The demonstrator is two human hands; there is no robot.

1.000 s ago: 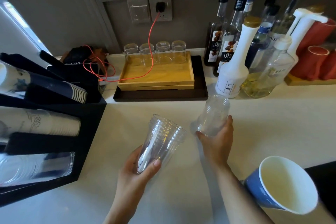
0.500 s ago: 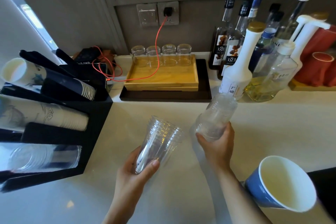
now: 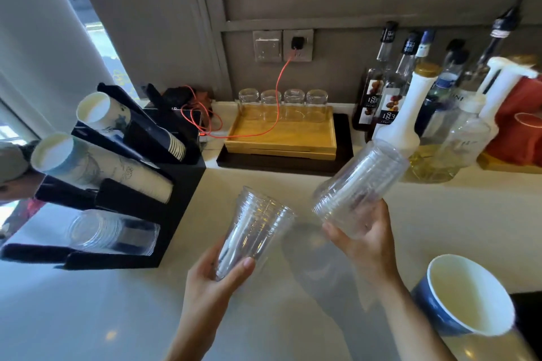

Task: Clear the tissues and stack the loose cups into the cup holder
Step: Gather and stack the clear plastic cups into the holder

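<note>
The right hand point(image 3: 365, 239) has lifted its clear cups point(image 3: 359, 187) higher above the counter's point(image 3: 440, 214) middle, gripping them mouth-down. The left hand point(image 3: 217, 278) grips another clear stack point(image 3: 258, 226) upright just beside them. Joining the two stacks looks next, before loading the cup holder point(image 3: 176, 184) at the left edge.

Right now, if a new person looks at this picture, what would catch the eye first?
First, the two hands at the centre: the left hand holds a nested stack of clear cups and the right hand holds another clear stack, tilted, above the pale counter. Next, the black cup holder on the left and the row of bottles at the back right.
</note>
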